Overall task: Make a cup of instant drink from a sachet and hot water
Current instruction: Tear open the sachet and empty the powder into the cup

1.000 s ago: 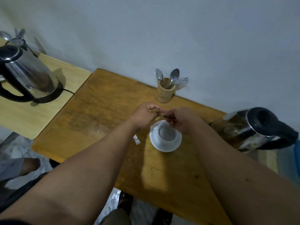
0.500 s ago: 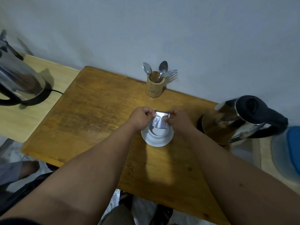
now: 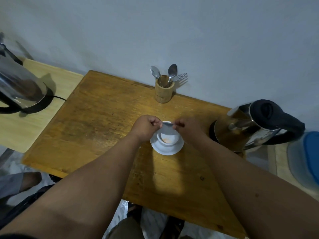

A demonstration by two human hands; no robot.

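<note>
Head view shows left hand [image 3: 145, 127] and right hand [image 3: 187, 127] pinching a silvery foil sachet [image 3: 167, 124] over the white ceramic cup [image 3: 168, 138], orange powder already inside, hot water seemingly unpoured.

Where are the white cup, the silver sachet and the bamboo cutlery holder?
white ceramic cup [image 3: 168, 139], head view, inner wall above the orange powder.
silver foil sachet [image 3: 168, 124], head view, top edge stretched between both hands.
bamboo cutlery holder [image 3: 164, 94], head view, front of its wall.

Both forearms extended forward, left hand [image 3: 145, 125] and right hand [image 3: 187, 127] close together, fingers apparently pinched shut
</note>
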